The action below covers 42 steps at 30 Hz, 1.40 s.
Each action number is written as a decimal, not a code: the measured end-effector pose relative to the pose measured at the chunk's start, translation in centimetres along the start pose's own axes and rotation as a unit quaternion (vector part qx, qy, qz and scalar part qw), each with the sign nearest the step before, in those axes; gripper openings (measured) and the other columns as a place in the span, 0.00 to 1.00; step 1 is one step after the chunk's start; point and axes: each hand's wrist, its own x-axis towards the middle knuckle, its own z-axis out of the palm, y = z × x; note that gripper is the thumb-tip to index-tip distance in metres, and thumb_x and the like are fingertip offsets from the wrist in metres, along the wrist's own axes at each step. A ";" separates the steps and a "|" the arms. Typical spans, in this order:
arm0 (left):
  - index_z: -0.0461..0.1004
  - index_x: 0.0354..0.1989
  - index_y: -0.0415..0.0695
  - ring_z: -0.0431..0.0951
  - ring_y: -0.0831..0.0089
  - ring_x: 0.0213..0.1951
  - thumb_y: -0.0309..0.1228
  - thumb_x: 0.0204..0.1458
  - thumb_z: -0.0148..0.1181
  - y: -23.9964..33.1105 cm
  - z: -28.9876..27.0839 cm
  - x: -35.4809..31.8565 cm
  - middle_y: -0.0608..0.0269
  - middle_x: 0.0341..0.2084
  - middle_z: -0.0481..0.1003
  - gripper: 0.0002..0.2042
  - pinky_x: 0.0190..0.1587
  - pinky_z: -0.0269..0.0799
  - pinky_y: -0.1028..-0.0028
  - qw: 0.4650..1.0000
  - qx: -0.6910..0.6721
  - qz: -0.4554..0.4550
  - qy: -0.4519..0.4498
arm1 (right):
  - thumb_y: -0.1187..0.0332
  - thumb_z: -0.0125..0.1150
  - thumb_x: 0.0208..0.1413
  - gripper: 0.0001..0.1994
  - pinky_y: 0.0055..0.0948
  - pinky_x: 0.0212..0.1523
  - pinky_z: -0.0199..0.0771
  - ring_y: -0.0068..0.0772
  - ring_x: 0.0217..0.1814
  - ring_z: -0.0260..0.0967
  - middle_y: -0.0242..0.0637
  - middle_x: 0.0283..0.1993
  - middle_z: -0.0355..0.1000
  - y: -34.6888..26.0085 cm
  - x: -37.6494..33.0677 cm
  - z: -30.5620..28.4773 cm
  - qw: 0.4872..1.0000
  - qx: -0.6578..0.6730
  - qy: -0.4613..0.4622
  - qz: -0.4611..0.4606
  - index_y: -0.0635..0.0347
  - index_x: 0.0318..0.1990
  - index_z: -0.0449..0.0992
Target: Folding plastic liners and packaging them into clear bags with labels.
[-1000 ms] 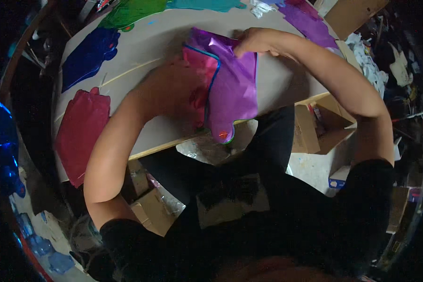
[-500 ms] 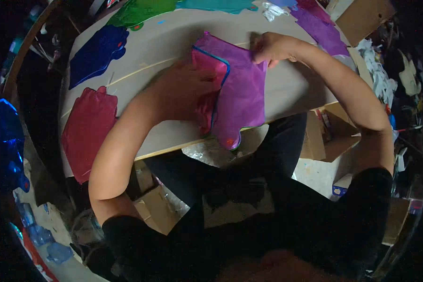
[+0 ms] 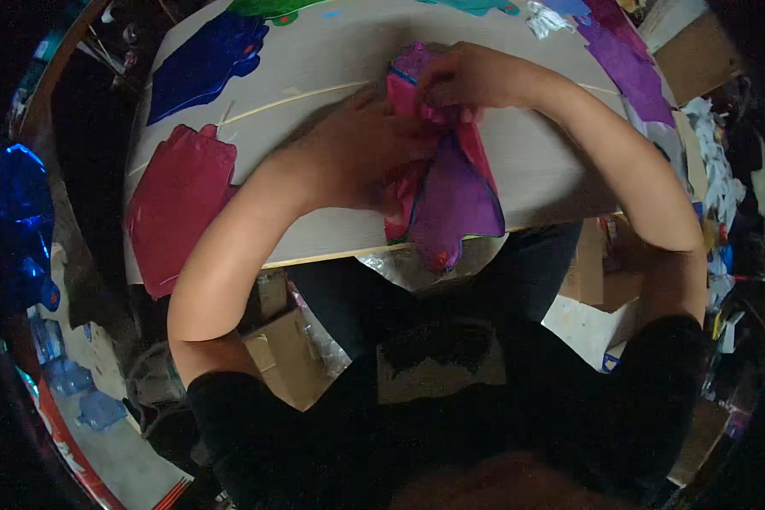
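Observation:
In front of me, at the table's near edge, is a glossy purple cloth piece (image 3: pixel 457 200) with dark edging and a pink layer (image 3: pixel 402 98). Its lower tip, marked with a red spot, hangs just past the edge. The upper part is bunched and folded, with pink showing on both sides. My right hand (image 3: pixel 467 78) is closed on the gathered upper part, fingertips bent into the folds. My left hand (image 3: pixel 370 153) lies against the pink left side; its fingers are blurred, and their grip cannot be made out.
On the table (image 3: pixel 314 140) lie a dark red piece (image 3: pixel 183 208), a dark blue piece (image 3: pixel 208 64), a green piece (image 3: pixel 268 8) and a purple piece (image 3: pixel 629 72). Crumpled white material (image 3: pixel 548 19) sits at the back. Cardboard boxes (image 3: pixel 289 361) stand below the table, beside my legs.
The purple piece, spread wide before, is now bunched and folded inward at the top. My right hand has moved left from its upper right corner onto the middle. The view has shifted slightly.

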 end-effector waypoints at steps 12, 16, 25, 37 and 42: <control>0.73 0.57 0.57 0.68 0.52 0.57 0.36 0.28 0.75 1.0 -1.8 -0.7 0.57 0.58 0.66 0.37 0.61 0.65 0.61 0.987 -0.140 -0.076 0.016 | 0.59 0.53 0.61 0.14 0.26 0.29 0.76 0.23 0.27 0.73 0.32 0.27 0.75 1.4 2.9 1.8 0.996 0.054 -0.045 0.048 0.60 0.36 0.78; 0.73 0.58 0.61 0.66 0.53 0.59 0.35 0.27 0.76 1.0 -2.0 0.2 0.57 0.60 0.64 0.39 0.62 0.64 0.61 0.987 -0.149 -0.064 -0.019 | 0.56 0.54 0.62 0.15 0.32 0.37 0.74 0.30 0.33 0.72 0.40 0.36 0.77 4.3 6.9 0.0 0.977 -0.178 -0.117 0.002 0.56 0.46 0.78; 0.76 0.56 0.57 0.63 0.54 0.63 0.40 0.31 0.74 0.7 -1.5 -0.1 0.59 0.63 0.64 0.35 0.66 0.58 0.60 0.969 -0.224 -0.102 -0.031 | 0.60 0.56 0.61 0.14 0.35 0.42 0.73 0.35 0.38 0.72 0.44 0.37 0.77 5.8 3.5 2.0 0.996 0.050 0.066 -0.020 0.59 0.46 0.79; 0.76 0.54 0.49 0.64 0.52 0.61 0.47 0.34 0.70 -0.2 -0.6 -1.5 0.55 0.60 0.67 0.34 0.65 0.56 0.59 0.988 -0.144 -0.059 -0.008 | 0.54 0.73 0.41 0.52 0.46 0.76 0.35 0.50 0.79 0.36 0.55 0.74 0.44 0.7 -7.9 7.2 0.955 -0.221 0.162 -0.113 0.65 0.70 0.50; 0.77 0.53 0.47 0.64 0.53 0.62 0.48 0.35 0.69 0.2 -0.9 -1.5 0.53 0.60 0.67 0.33 0.64 0.58 0.58 0.987 -0.141 -0.069 -0.016 | 0.48 0.72 0.39 0.54 0.46 0.76 0.34 0.50 0.78 0.38 0.56 0.73 0.46 1.4 -7.6 6.9 0.952 -0.256 0.127 -0.111 0.67 0.70 0.51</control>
